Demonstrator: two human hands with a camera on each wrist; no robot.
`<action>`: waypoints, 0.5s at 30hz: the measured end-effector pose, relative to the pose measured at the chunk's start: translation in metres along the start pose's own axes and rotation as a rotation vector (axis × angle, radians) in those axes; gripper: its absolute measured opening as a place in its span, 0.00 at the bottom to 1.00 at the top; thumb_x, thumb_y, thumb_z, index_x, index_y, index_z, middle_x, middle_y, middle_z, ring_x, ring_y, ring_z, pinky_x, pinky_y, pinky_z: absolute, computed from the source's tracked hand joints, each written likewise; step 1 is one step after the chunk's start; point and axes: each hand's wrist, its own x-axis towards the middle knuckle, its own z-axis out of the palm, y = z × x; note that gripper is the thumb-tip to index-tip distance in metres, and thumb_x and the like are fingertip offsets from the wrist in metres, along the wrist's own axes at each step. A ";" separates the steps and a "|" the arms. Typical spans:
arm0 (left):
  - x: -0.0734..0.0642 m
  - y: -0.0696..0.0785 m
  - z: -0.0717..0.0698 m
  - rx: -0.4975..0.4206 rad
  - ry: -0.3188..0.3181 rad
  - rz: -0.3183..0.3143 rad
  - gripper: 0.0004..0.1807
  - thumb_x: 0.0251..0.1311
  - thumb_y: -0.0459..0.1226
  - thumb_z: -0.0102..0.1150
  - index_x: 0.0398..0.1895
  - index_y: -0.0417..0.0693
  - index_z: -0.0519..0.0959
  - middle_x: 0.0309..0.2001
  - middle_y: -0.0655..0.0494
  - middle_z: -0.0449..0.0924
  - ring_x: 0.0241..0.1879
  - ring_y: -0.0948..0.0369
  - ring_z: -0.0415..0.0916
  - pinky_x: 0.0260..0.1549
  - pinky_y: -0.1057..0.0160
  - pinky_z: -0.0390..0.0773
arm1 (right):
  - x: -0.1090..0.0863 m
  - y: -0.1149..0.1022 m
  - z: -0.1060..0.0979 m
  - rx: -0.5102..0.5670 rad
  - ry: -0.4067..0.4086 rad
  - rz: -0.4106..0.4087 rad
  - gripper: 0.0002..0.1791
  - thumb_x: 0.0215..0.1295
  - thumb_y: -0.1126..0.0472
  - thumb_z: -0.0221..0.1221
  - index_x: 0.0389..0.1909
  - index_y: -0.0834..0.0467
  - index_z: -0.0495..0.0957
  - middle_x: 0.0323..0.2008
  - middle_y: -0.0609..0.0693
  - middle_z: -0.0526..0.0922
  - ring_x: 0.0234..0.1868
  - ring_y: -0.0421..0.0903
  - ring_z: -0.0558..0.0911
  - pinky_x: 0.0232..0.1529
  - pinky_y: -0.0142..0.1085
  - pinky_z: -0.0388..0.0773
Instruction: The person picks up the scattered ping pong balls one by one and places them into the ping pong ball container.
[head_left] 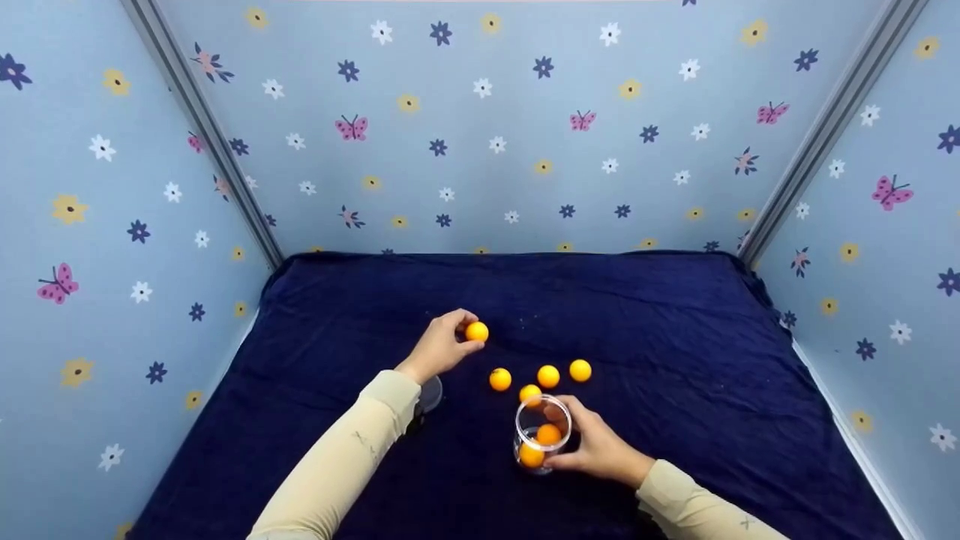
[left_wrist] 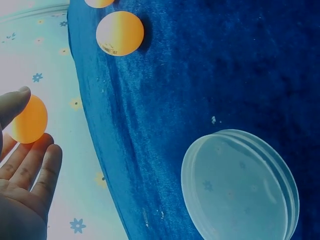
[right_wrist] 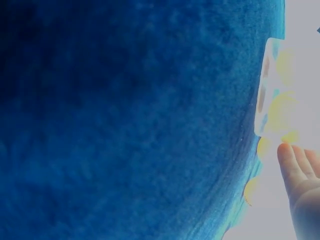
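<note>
My left hand [head_left: 442, 346] pinches an orange ping-pong ball [head_left: 477, 331] between thumb and fingers, raised above the dark blue cloth. The same ball [left_wrist: 31, 120] shows at the left of the left wrist view. With my right hand [head_left: 600, 446] I grip a clear plastic jar [head_left: 519, 435] round its right side; its round mouth tilts toward the head camera. Inside the jar lie two balls [head_left: 532, 454]. Beyond it, several loose balls [head_left: 548, 376] rest on the cloth, one partly behind the jar's rim. Glare washes out the jar [right_wrist: 261, 112] in the right wrist view.
A round translucent lid [left_wrist: 240, 185] lies on the blue cloth [head_left: 360, 300], partly hidden by my left forearm in the head view. Flower-patterned panels [head_left: 517, 150] enclose the back and both sides, with grey metal posts [head_left: 217, 150] in the corners.
</note>
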 end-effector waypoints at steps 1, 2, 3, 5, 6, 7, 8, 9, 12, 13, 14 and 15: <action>0.000 0.001 -0.001 0.000 0.002 0.001 0.19 0.68 0.34 0.74 0.59 0.42 0.82 0.56 0.44 0.86 0.53 0.50 0.83 0.58 0.47 0.85 | 0.000 0.000 0.000 -0.002 0.000 -0.002 0.47 0.51 0.60 0.85 0.70 0.64 0.72 0.64 0.64 0.84 0.63 0.63 0.85 0.67 0.44 0.84; 0.000 0.001 -0.001 0.002 0.002 0.003 0.19 0.68 0.34 0.74 0.59 0.42 0.82 0.56 0.44 0.86 0.53 0.51 0.83 0.58 0.47 0.85 | 0.000 0.000 0.000 -0.006 0.000 -0.003 0.47 0.51 0.60 0.85 0.70 0.64 0.72 0.64 0.64 0.84 0.63 0.63 0.85 0.67 0.44 0.84; 0.000 0.001 -0.002 0.002 0.003 0.007 0.19 0.68 0.34 0.74 0.59 0.42 0.82 0.55 0.44 0.86 0.52 0.51 0.83 0.58 0.47 0.85 | 0.000 0.000 0.000 -0.007 0.000 -0.002 0.47 0.51 0.60 0.85 0.70 0.64 0.72 0.63 0.64 0.84 0.63 0.63 0.85 0.67 0.45 0.84; -0.001 0.003 -0.003 0.000 0.002 0.013 0.19 0.68 0.34 0.74 0.59 0.41 0.82 0.55 0.44 0.86 0.52 0.51 0.83 0.58 0.47 0.85 | 0.000 0.000 0.000 -0.011 -0.002 0.002 0.47 0.51 0.59 0.85 0.70 0.64 0.72 0.63 0.64 0.84 0.63 0.63 0.85 0.67 0.45 0.84; -0.002 0.003 -0.003 -0.001 0.001 0.018 0.19 0.68 0.33 0.74 0.59 0.41 0.82 0.55 0.44 0.86 0.52 0.51 0.83 0.58 0.47 0.85 | 0.000 0.000 0.000 -0.012 -0.003 0.004 0.47 0.51 0.59 0.85 0.70 0.64 0.72 0.63 0.64 0.85 0.63 0.63 0.85 0.67 0.45 0.84; -0.002 0.004 -0.003 -0.001 0.001 0.023 0.19 0.68 0.33 0.74 0.59 0.41 0.82 0.55 0.44 0.86 0.52 0.50 0.84 0.58 0.47 0.85 | 0.000 0.001 0.000 -0.014 -0.003 0.006 0.47 0.51 0.59 0.85 0.70 0.63 0.72 0.64 0.64 0.85 0.63 0.63 0.85 0.67 0.45 0.84; -0.003 0.005 -0.004 -0.004 -0.001 0.027 0.19 0.68 0.34 0.74 0.59 0.41 0.82 0.55 0.44 0.86 0.52 0.50 0.84 0.58 0.47 0.85 | 0.000 0.001 0.000 -0.016 -0.004 0.005 0.47 0.52 0.58 0.85 0.70 0.64 0.72 0.64 0.64 0.85 0.63 0.63 0.85 0.67 0.44 0.83; -0.004 0.006 -0.004 -0.007 -0.003 0.031 0.19 0.68 0.34 0.74 0.59 0.41 0.82 0.55 0.44 0.86 0.52 0.50 0.84 0.58 0.47 0.85 | 0.000 0.002 0.000 -0.017 -0.004 0.005 0.47 0.52 0.58 0.85 0.69 0.64 0.72 0.64 0.64 0.84 0.63 0.64 0.85 0.67 0.44 0.83; -0.006 0.009 -0.005 -0.015 -0.015 0.033 0.19 0.69 0.34 0.74 0.59 0.41 0.82 0.55 0.44 0.86 0.52 0.51 0.84 0.57 0.47 0.86 | 0.000 0.003 0.000 -0.021 -0.001 -0.008 0.46 0.52 0.58 0.85 0.69 0.65 0.72 0.63 0.65 0.84 0.63 0.65 0.85 0.68 0.42 0.83; -0.006 0.010 -0.005 -0.017 -0.023 0.031 0.19 0.69 0.35 0.74 0.60 0.41 0.82 0.55 0.45 0.85 0.52 0.51 0.84 0.57 0.48 0.86 | 0.000 0.003 0.000 -0.023 -0.001 -0.013 0.46 0.52 0.58 0.85 0.69 0.65 0.72 0.63 0.65 0.84 0.63 0.65 0.85 0.68 0.41 0.83; -0.007 0.011 -0.005 -0.021 -0.030 0.031 0.19 0.69 0.35 0.73 0.60 0.41 0.82 0.55 0.45 0.85 0.52 0.52 0.83 0.57 0.47 0.86 | 0.000 0.003 -0.001 -0.023 -0.001 -0.019 0.46 0.52 0.58 0.85 0.69 0.65 0.72 0.63 0.65 0.84 0.63 0.64 0.85 0.68 0.41 0.83; -0.007 0.011 -0.005 -0.020 -0.035 0.031 0.19 0.70 0.35 0.73 0.60 0.42 0.82 0.55 0.46 0.85 0.51 0.52 0.83 0.56 0.48 0.86 | 0.000 0.002 -0.001 -0.021 0.000 -0.021 0.46 0.52 0.58 0.85 0.69 0.65 0.72 0.63 0.65 0.84 0.63 0.64 0.85 0.68 0.40 0.83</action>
